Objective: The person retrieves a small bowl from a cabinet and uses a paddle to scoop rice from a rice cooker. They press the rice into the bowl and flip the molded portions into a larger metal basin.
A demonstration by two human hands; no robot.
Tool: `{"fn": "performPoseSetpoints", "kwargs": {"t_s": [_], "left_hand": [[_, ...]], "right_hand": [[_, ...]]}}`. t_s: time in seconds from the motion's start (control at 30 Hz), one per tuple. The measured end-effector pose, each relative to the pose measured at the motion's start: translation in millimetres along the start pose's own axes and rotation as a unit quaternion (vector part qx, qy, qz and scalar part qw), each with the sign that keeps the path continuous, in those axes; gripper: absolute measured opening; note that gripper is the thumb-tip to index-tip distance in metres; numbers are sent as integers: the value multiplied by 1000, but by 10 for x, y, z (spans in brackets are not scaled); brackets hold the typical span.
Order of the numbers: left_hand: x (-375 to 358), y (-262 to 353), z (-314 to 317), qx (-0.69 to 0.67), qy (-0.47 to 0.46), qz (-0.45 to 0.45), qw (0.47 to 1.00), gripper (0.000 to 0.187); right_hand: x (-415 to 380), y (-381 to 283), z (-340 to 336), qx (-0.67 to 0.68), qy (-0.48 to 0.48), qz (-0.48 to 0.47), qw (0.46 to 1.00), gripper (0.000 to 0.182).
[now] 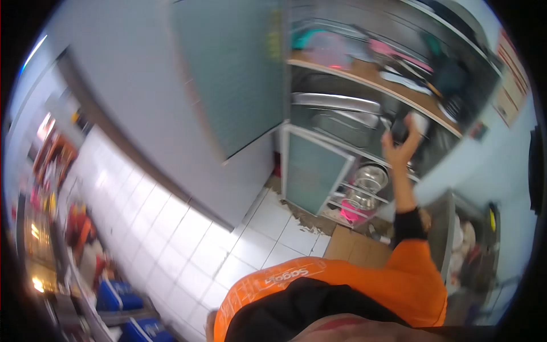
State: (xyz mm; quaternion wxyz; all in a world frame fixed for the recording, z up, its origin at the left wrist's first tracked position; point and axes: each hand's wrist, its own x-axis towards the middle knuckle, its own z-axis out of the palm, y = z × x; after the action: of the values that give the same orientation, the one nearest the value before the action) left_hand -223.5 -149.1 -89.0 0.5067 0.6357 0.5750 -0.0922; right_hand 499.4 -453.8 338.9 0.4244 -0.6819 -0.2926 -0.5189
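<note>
My right hand (pixel 401 149) reaches up into the middle shelf of an open cabinet, thumb and fingers spread apart. Just beyond the fingers lie a dark item and a white item (pixel 421 122), both blurred; no grip on them shows. Left of the hand, metal trays (pixel 336 104) rest on the same shelf. Below it, steel pots (pixel 370 178) and a pink item (pixel 353 211) sit in the lower compartment. My left hand is not in view.
An upper glass door (pixel 239 74) hangs open; a lower glass door (pixel 316 168) stands beside the pots. Utensils lie on the wooden shelf (pixel 364 71) above. Cardboard (pixel 356 246) covers part of the tiled floor (pixel 256 245). A metal basin (pixel 444 228) is at right, blue boxes (pixel 118 295) lower left.
</note>
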Motion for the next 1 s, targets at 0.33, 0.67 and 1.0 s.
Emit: {"fn": "performPoseSetpoints", "kwargs": {"t_s": [0.33,0.67,1.0], "left_hand": [[-1411,1630,-570,-279,189,365,868,96],[-2968,-1005,-1542,-438,554,184,684,87],[-3602,-2565,-784,-568,692,-91,436,77]], "right_hand": [[-3464,-4678,632,525,-667,516,-113,54],[-4624,-7873,-473,425,-902,53,-62,47],[-5939,-9322,-1373,384,-760,-464,-245,34]]}}
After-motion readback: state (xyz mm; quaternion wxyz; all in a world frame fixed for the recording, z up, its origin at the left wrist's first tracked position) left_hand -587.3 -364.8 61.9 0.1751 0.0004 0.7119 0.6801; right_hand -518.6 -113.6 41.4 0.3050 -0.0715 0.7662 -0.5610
